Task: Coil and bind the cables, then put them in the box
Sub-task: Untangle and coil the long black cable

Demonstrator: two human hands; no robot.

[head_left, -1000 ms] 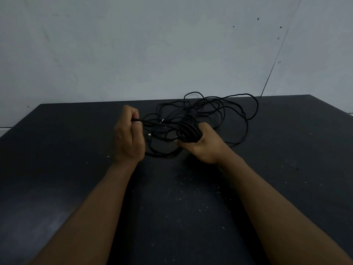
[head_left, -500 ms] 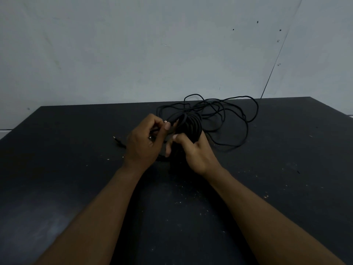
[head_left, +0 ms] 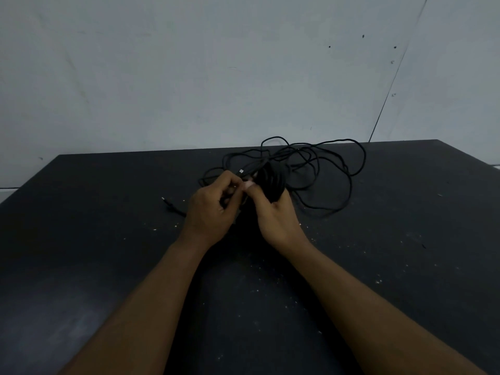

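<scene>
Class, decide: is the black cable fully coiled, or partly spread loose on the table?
Partly coiled. The right hand grips a wound bundle, while loose loops lie spread on the table behind it.

Both hands (head_left: 243, 207) grip coiled black cable (head_left: 272, 182)

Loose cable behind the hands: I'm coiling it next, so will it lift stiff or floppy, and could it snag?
Probably floppy: the cable lies in thin, uneven loops. Likely light, as the right hand grips a whole coil one-handed. It may snag, since loops cross each other on the table.
</scene>
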